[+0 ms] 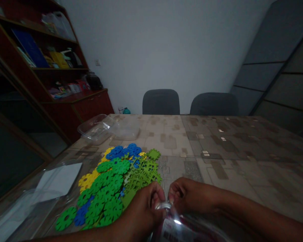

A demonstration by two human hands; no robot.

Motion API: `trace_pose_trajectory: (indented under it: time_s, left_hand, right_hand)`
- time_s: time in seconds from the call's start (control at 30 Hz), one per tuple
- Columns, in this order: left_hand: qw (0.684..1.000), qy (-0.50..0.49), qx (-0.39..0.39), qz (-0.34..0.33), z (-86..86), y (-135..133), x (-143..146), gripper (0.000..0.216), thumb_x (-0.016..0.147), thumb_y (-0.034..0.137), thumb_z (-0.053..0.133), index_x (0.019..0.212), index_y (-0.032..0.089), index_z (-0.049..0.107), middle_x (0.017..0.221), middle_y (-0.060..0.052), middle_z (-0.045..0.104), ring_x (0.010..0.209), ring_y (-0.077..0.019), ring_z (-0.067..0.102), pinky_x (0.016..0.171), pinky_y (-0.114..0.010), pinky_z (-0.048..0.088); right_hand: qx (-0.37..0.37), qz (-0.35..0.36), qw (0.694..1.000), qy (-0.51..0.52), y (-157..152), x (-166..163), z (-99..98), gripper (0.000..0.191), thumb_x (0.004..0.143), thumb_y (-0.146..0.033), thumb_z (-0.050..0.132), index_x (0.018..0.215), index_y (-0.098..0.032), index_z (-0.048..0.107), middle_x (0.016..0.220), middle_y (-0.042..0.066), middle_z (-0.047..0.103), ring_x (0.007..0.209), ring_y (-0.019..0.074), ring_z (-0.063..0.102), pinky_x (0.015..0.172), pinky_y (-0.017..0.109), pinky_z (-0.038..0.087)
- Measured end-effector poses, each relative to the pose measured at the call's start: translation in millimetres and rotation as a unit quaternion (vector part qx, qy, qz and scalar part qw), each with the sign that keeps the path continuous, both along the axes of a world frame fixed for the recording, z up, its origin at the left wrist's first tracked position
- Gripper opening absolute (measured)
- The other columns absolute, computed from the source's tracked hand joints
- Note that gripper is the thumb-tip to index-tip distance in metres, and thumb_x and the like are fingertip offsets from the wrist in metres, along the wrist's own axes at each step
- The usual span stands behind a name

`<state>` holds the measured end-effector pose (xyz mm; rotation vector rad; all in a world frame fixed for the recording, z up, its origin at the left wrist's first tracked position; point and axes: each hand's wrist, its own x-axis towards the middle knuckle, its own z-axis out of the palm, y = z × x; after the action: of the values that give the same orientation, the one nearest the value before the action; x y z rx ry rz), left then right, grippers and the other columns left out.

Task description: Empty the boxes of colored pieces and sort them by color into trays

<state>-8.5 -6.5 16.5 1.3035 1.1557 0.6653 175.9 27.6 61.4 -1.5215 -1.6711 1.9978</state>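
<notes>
Left hand (143, 206), right hand (188, 196) meet at near edge of table (217, 151). Both grips closed, pinching top edge of clear plastic bag (175, 230). Bag lies below fingertips, toward body; pinched edge runs left-right, hands equally near. Toy pieces (111, 188) heaped just left of left hand. Clear container (101, 127) beyond, well apart.

Glossy, probably plastic bag (178, 225); matt plastic pieces (111, 185); glossy table (217, 148).
</notes>
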Motion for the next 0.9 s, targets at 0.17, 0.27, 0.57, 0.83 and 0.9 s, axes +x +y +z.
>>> trace_pose_trajectory:
  time_s: [0.17,0.27,0.57,0.83,0.9]
  left_hand:
    - [1.0,-0.022,0.006,0.021,-3.0,-2,8,0.028,0.059,0.004,0.055,0.078,0.022,0.047,0.064,0.01,0.044,0.062,-0.0119,0.039,0.053,-0.023,0.029]
    - [0.997,-0.062,0.012,0.042,-6.4,-2,12,0.03,0.06,0.009,0.061,0.076,0.024,0.041,0.063,0.011,0.043,0.059,-0.011,0.038,0.052,-0.022,0.026]
    - [0.986,-0.131,-0.084,-0.06,-8.5,-7,-12,0.031,0.064,0.027,0.077,0.084,0.021,0.054,0.075,0.002,0.059,0.068,-0.0152,0.051,0.063,-0.025,0.038]
    - [0.979,0.03,0.08,-0.187,44.4,-5,-20,0.056,0.095,0.067,0.042,0.074,0.021,0.064,0.082,-0.003,0.059,0.083,-0.0212,0.056,0.084,-0.032,0.045]
    - [0.975,0.055,0.112,-0.182,51.6,-9,-23,0.052,0.098,0.063,0.042,0.076,0.023,0.067,0.085,-0.003,0.063,0.088,-0.0214,0.057,0.09,-0.032,0.043]
  right_hand:
    - [0.016,0.007,1.0,-0.021,0,-5,1.1,0.021,0.059,-0.001,0.067,0.058,-0.018,0.055,0.048,-0.01,0.052,0.048,0.0068,0.044,0.047,0.019,0.031]
    - [0.023,0.027,0.999,-0.025,-1,-7,2.1,0.023,0.059,-0.001,0.068,0.061,-0.019,0.054,0.049,-0.011,0.051,0.047,0.0072,0.043,0.046,0.02,0.03]
    - [0.089,0.062,0.993,-0.035,-5,0,10.0,0.022,0.06,-0.002,0.067,0.071,-0.018,0.057,0.058,-0.011,0.051,0.055,0.0072,0.045,0.05,0.02,0.031]
    - [0.132,0.118,0.984,0.01,-8,7,18.7,0.017,0.067,-0.008,0.064,0.078,-0.019,0.056,0.067,-0.008,0.055,0.06,0.0086,0.046,0.052,0.02,0.034]
    - [0.149,0.128,0.98,0.009,-11,11,24.1,0.017,0.069,-0.008,0.063,0.078,-0.019,0.055,0.067,-0.007,0.053,0.061,0.0084,0.046,0.052,0.02,0.033]
